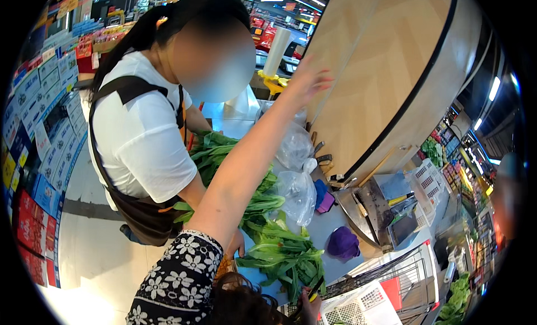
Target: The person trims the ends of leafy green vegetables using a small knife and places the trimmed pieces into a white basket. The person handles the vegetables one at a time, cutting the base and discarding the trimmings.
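Note:
My left hand (pixel 311 79), blurred, is raised at the end of my outstretched arm beside a wood-patterned panel (pixel 386 60). Its fingers are apart and hold nothing. A roll of clear plastic bags (pixel 277 50) stands on a yellow holder (pixel 272 83) just past it. Low in the view, my right hand (pixel 310 310) grips a slim black-and-yellow tool (pixel 313 297), perhaps a knife, partly hidden. Beside it, leafy green vegetables (pixel 285 258) lie across a grey-blue table (pixel 335 266). My forearm hides part of the greens.
A co-worker in an apron (pixel 144 136) stands at the left, one hand (pixel 237 243) by the table edge. Filled clear bags (pixel 295 195), a purple cloth bundle (pixel 343 243) and several tool handles (pixel 325 158) line the far side. A shopping cart (pixel 413 270) and white crate (pixel 361 304) stand lower right.

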`<state>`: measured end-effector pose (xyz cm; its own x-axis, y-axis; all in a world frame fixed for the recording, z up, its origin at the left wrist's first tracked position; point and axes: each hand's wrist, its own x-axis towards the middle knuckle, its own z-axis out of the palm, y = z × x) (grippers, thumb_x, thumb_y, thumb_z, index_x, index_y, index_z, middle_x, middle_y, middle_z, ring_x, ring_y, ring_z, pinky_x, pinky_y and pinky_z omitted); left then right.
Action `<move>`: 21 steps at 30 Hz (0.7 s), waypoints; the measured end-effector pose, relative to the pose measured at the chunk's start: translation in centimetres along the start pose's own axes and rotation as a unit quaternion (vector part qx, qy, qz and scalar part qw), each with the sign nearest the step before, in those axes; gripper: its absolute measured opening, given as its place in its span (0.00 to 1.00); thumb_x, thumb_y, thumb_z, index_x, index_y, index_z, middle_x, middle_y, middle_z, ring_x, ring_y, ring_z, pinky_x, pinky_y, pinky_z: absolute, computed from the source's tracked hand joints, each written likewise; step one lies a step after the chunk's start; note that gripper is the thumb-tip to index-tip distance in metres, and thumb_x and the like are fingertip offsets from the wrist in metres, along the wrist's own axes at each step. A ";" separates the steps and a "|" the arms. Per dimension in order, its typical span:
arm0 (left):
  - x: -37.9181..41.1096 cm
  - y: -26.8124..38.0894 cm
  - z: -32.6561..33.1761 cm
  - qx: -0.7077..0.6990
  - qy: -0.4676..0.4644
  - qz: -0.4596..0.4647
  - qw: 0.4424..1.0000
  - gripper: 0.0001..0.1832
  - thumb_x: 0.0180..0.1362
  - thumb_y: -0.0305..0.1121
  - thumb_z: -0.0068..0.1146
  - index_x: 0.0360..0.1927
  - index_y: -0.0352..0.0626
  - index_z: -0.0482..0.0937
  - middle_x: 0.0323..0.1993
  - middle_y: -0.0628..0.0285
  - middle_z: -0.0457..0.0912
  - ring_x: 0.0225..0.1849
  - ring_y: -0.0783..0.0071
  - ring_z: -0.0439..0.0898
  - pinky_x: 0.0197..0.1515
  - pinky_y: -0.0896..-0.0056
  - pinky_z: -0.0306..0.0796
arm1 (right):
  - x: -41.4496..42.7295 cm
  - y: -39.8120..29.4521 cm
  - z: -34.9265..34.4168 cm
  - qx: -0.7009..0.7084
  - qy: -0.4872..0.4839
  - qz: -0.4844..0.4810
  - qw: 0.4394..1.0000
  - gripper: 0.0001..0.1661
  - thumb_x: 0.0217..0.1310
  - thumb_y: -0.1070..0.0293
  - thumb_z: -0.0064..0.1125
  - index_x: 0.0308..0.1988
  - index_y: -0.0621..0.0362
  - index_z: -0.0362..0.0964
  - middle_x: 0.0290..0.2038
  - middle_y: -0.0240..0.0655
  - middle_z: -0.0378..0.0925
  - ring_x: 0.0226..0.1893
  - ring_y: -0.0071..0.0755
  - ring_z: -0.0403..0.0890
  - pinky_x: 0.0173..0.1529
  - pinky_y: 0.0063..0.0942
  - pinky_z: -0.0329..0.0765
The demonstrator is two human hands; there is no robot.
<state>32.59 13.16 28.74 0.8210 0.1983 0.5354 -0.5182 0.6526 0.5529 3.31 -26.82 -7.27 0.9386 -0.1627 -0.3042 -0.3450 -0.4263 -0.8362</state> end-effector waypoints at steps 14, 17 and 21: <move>-35.2 -19.9 -1.3 0.267 -0.426 -0.351 0.790 0.22 0.55 0.42 0.53 0.52 0.43 0.71 0.35 0.61 0.78 0.34 0.75 0.76 0.38 0.72 0.71 | 1.8 0.8 -13.1 -0.231 0.248 -0.175 0.924 0.13 0.54 0.66 0.56 0.36 0.65 0.70 0.21 0.44 0.72 0.20 0.37 0.73 0.27 0.33 0.69; -40.2 -19.2 -2.3 0.250 -0.407 -0.384 0.790 0.22 0.55 0.42 0.53 0.51 0.42 0.72 0.35 0.61 0.79 0.32 0.75 0.77 0.35 0.72 0.70 | 1.2 2.5 -16.5 -0.358 0.277 -0.162 0.877 0.16 0.53 0.65 0.58 0.38 0.66 0.69 0.24 0.51 0.74 0.25 0.54 0.74 0.30 0.39 0.70; -44.8 -20.0 -5.1 0.268 -0.393 -0.384 0.791 0.23 0.54 0.43 0.55 0.50 0.41 0.72 0.33 0.60 0.78 0.31 0.73 0.77 0.33 0.72 0.70 | 0.2 3.8 -16.8 -0.401 0.292 -0.040 0.867 0.16 0.50 0.65 0.60 0.34 0.67 0.68 0.26 0.54 0.74 0.29 0.59 0.75 0.33 0.42 0.70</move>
<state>7.38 -5.05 -9.62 0.6500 -0.7595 0.0258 -0.1397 -0.0860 0.9864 2.03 -43.41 -2.85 0.8771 -0.4277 0.2187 -0.3926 -0.9006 -0.1866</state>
